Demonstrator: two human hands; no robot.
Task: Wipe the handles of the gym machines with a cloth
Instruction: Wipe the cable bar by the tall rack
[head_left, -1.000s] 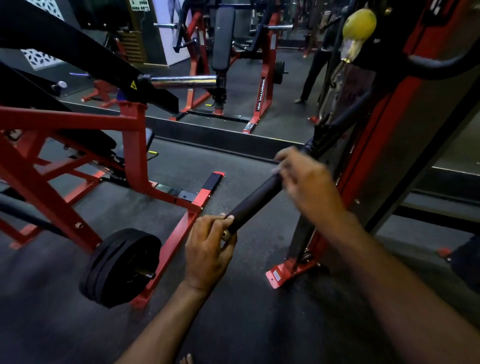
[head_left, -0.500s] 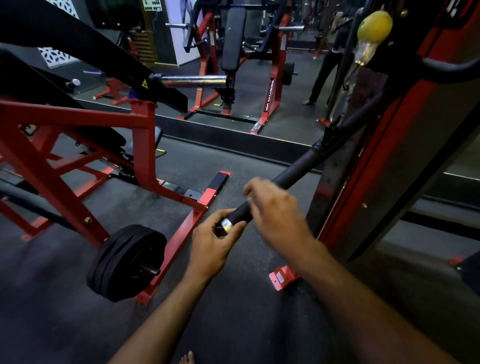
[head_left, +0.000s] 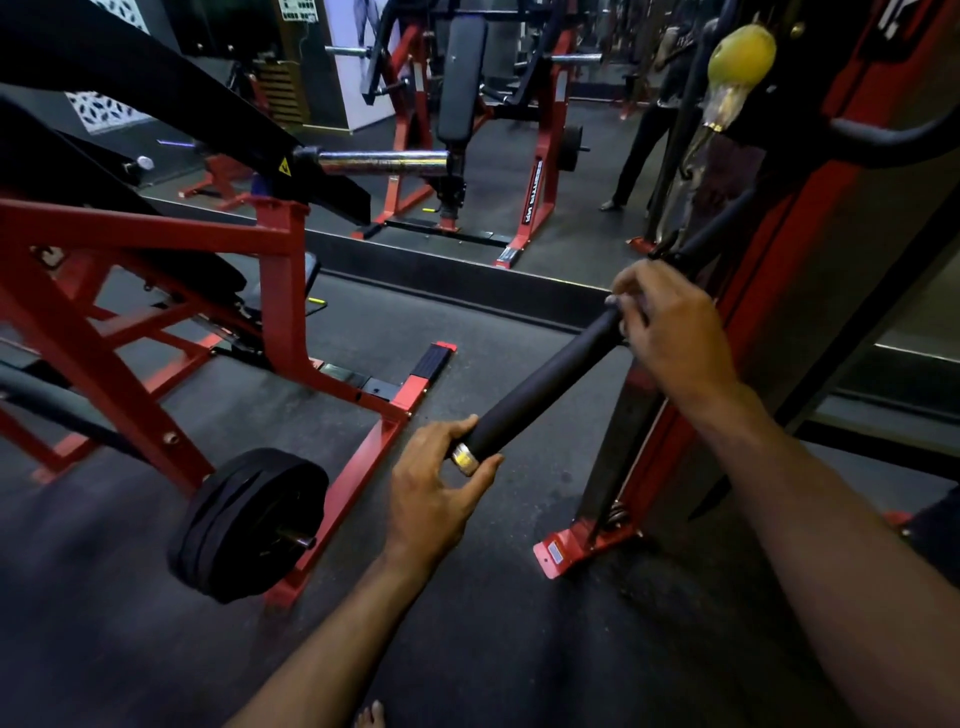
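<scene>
The handle (head_left: 545, 382), a black padded bar with a metal end cap, slants from the middle of the view up toward 1 o'clock, where it meets the red machine (head_left: 769, 291). The left hand (head_left: 436, 483) curls its thumb and fingers round the capped near end and steadies it. The right hand (head_left: 670, 332) wraps the far end of the padding; whether a cloth lies under it cannot be told, since none shows. To wipe well, the left hand would best keep the bar from swinging while the right runs firm, full-length strokes and turns its grip so the underside is covered too, the cap included. The floor (head_left: 467, 649) is dark rubber matting. At 9 o'clock stands a red frame (head_left: 280, 291) with a black plate (head_left: 249, 525) on its peg. A mirror (head_left: 519, 197) along 12 o'clock shows more machines, and a yellow ball (head_left: 743, 52) hangs at 1 o'clock.
</scene>
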